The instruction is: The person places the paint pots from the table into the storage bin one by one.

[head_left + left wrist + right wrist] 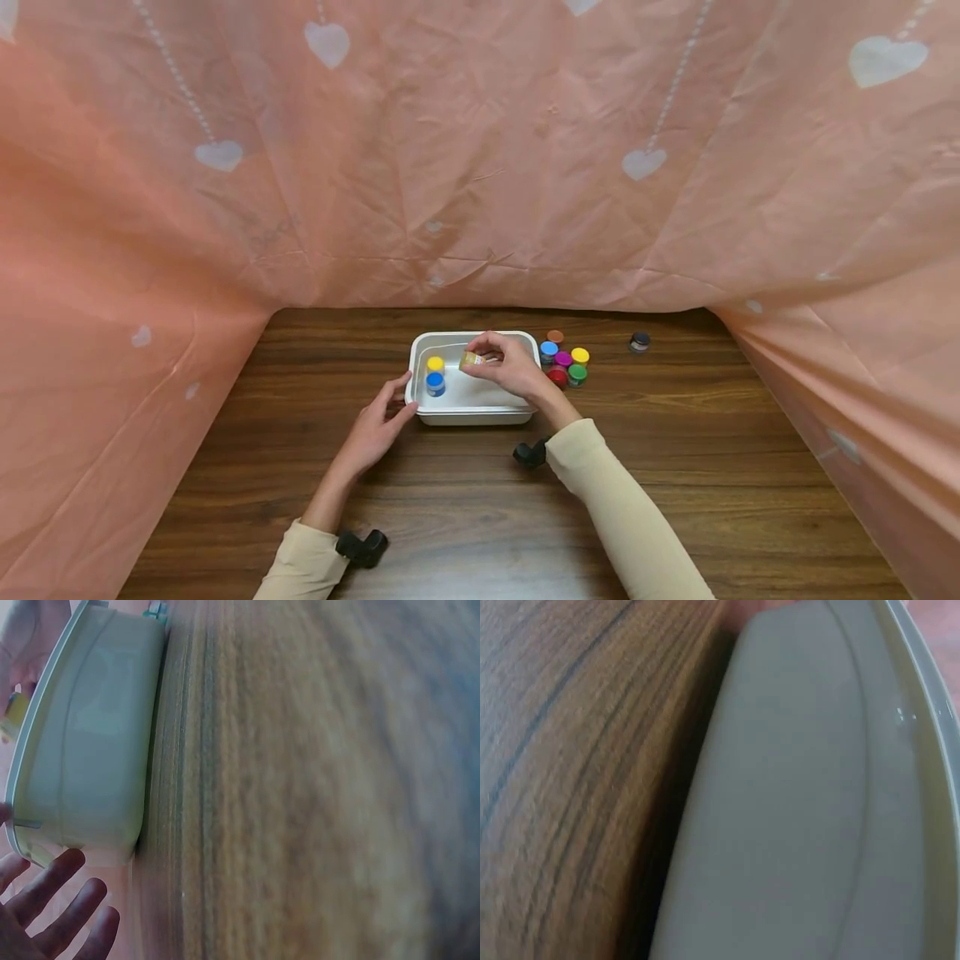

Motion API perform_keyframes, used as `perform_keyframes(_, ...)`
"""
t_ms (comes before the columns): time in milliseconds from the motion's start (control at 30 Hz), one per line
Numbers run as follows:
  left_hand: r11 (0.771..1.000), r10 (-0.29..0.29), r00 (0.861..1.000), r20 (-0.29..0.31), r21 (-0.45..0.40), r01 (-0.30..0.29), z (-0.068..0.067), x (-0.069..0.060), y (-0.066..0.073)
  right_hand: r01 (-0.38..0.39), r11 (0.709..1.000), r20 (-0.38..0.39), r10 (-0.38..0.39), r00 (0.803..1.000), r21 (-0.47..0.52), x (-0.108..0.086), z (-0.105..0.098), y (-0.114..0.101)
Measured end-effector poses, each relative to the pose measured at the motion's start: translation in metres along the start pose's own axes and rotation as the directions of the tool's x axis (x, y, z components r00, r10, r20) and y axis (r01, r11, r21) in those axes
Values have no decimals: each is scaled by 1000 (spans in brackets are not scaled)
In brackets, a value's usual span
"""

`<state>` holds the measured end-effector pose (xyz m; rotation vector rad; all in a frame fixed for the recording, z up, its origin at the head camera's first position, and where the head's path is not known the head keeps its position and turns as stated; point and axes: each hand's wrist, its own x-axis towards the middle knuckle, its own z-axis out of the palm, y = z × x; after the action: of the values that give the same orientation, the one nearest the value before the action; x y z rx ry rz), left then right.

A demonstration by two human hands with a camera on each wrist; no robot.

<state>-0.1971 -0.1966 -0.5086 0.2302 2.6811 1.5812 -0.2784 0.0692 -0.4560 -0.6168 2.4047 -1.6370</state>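
Note:
A white rectangular tub (476, 411) stands on the wooden table, holding a yellow-lidded jar (436, 364) and a blue-lidded jar (435, 384) at its left end. Over the tub, the right hand (504, 364) pinches a tilted jar (471, 360) with a dull yellow colour between thumb and fingers. The left hand (377, 425) touches the tub's left end, thumb at the near corner, fingers spread. In the left wrist view the left hand's fingers (56, 907) lie by the tub's end (105, 750). The right wrist view shows the tub's side (787, 780) and no hand.
Right of the tub is a group of small jars with orange, light blue, purple, yellow (580, 356), green (577, 374) and red (557, 377) lids. A black-lidded jar (640, 342) stands apart farther right. A pink curtain (480, 167) surrounds the table's back and sides.

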Motion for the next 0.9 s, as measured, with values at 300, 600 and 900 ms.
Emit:
perform_keyframes(300, 1000, -22, 1000, 1, 2, 22, 0, 0, 0, 23, 1000, 36, -22, 999, -21, 3, 14, -1)
perform_keyframes(600, 999, -32, 999, 15, -1, 32, -1, -3, -2, 34, 999, 106, -34, 994, 2, 6, 28, 1)
perform_keyframes(900, 1000, -30, 1000, 6, -2, 30, -1, -2, 3, 19, 998, 123, -13, 992, -55, 11, 33, 1)
